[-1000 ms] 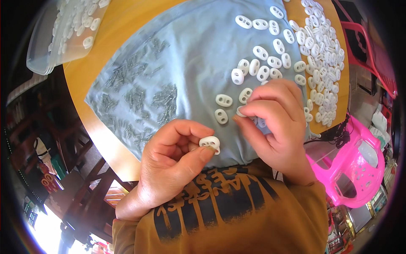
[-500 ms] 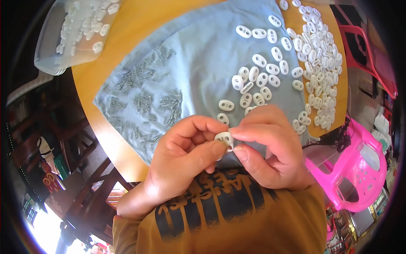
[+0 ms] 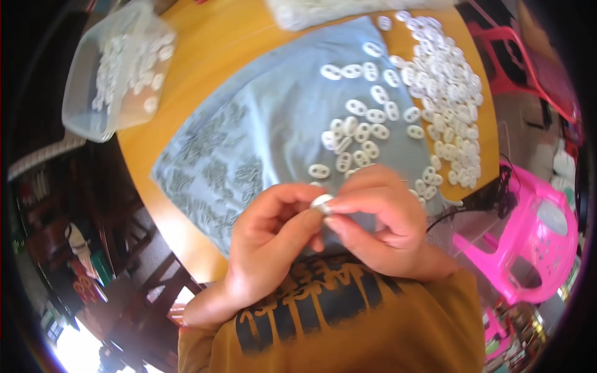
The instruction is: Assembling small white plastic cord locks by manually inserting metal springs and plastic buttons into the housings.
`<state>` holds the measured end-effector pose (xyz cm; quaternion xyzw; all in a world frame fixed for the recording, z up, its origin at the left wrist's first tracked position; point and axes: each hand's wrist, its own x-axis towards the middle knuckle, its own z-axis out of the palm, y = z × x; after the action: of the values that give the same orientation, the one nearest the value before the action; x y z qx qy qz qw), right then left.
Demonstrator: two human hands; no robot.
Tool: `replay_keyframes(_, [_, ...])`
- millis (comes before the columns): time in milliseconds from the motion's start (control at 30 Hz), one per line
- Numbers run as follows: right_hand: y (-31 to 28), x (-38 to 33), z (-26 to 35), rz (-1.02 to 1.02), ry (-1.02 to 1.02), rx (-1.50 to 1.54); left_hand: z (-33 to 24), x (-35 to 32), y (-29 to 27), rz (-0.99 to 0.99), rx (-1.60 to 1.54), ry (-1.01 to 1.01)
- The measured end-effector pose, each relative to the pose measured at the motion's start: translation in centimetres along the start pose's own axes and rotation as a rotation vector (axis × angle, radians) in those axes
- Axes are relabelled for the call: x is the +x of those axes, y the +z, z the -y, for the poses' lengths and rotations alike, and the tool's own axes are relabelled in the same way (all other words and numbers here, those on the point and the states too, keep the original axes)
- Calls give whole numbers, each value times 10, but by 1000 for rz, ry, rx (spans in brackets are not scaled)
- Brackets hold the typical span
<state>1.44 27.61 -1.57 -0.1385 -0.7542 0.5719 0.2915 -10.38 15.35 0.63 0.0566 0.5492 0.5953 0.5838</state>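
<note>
My left hand (image 3: pixel 270 233) pinches a white oval two-hole plastic cord lock (image 3: pixel 321 201) between thumb and forefinger, close in front of my shirt. From the other side, the thumb and forefinger of my right hand (image 3: pixel 382 227) press together at its edge. Whether a smaller part sits between those right fingertips is hidden. Beyond my hands, several loose cord locks (image 3: pixel 319 171) lie spread on a blue-grey cloth (image 3: pixel 286 87). Small metal springs (image 3: pixel 208 177) lie in clumps on the cloth's left part.
A large heap of white cord locks (image 3: pixel 448 93) covers the right side of the wooden table (image 3: pixel 214 31). At the far left stands a clear plastic tub (image 3: pixel 93 124) with white pieces inside. A pink plastic chair (image 3: pixel 528 248) and a red chair (image 3: pixel 535 87) stand to the right.
The right thumb and forefinger have closed in on the piece, which is tilted more edge-on. The view has shifted, bringing a whitish translucent container or bag into sight at the table's far edge.
</note>
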Motion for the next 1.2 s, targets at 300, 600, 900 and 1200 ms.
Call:
replay_keyframes(300, [8,-11,-9,-166,-88,147,9,-7,-2,-90,149,247])
replay_keyframes(600, [0,-24,-4,-107,375,667,18,-1,13,-86,464,579])
replay_keyframes(900, [1,-25,-4,-77,457,673,-4,27,12,-191,404,439])
replay_keyframes(1200, [2,-18,-5,-156,347,580,-16,18,6,27,944,680])
